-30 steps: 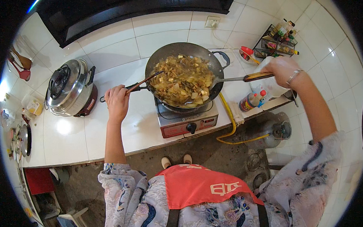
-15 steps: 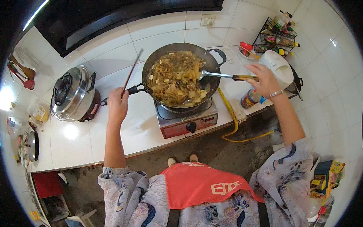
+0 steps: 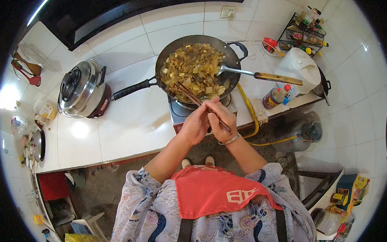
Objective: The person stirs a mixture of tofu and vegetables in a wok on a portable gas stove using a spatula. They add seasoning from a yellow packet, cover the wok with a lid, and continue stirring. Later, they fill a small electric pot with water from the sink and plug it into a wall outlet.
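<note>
My hands meet in front of the wok (image 3: 230, 77), both closed around a pair of brown wooden chopsticks (image 3: 188, 93). My right hand (image 3: 223, 118) wraps the chopsticks, and their back ends stick out below it. My left hand (image 3: 195, 128) presses against them from the other side, its fingertips partly hidden. The chopstick tips reach the near edge of the cooked food (image 3: 195, 70), a mix of brownish vegetable pieces and pale cubes. A metal spatula (image 3: 241, 72) with a wooden handle lies unheld across the wok's right rim, its head in the food.
Beneath the wok stands a gas stove (image 3: 179, 114), with a yellow hose (image 3: 250, 106) at its right. A lidded steel cooker (image 3: 81, 89) is at the left. To the right are a dark sauce bottle (image 3: 272, 99), a white electric kettle (image 3: 301, 67) and a condiment rack (image 3: 305, 35).
My right hand has let go of the spatula and come down to the chopsticks. My left hand has left the wok handle's side, bringing the chopsticks right to the wok's near edge.
</note>
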Demonstrator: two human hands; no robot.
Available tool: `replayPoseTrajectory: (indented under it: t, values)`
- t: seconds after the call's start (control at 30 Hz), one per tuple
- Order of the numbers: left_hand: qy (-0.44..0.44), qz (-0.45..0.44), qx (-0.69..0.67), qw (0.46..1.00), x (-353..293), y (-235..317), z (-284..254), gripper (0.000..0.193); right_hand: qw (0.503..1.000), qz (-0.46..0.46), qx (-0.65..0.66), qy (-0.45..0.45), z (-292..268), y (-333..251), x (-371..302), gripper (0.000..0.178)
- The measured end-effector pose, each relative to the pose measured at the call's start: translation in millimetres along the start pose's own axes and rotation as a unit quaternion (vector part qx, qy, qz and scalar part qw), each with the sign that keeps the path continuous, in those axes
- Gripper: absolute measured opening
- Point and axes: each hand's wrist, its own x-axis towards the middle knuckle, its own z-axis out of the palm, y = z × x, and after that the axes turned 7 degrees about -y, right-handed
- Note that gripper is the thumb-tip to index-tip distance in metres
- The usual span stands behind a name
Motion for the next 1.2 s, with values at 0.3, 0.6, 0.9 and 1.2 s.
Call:
replayPoseTrajectory:
  t: [0.3,0.6,0.9,1.2]
  values:
    - [0.122,0.146,0.536,0.822,-35.2,29.1,-54.6,0.045,0.918,0.247,0.296,0.096,-57.7,23.8,-4.0,0.021]
    - [0.377,0.215,0.853,0.291,-70.3,148.3,-131.6,0.044,0.880,0.338,0.291,0.162,-59.2,51.9,8.4,0.029]
    - [0.392,0.196,0.847,0.299,-71.5,153.1,-150.8,0.042,0.865,0.354,0.312,0.171,-17.5,65.8,32.1,0.034]
    - [0.389,0.217,0.846,0.293,-72.4,152.2,-149.7,0.040,0.890,0.347,0.269,0.125,2.5,65.7,50.9,0.034]
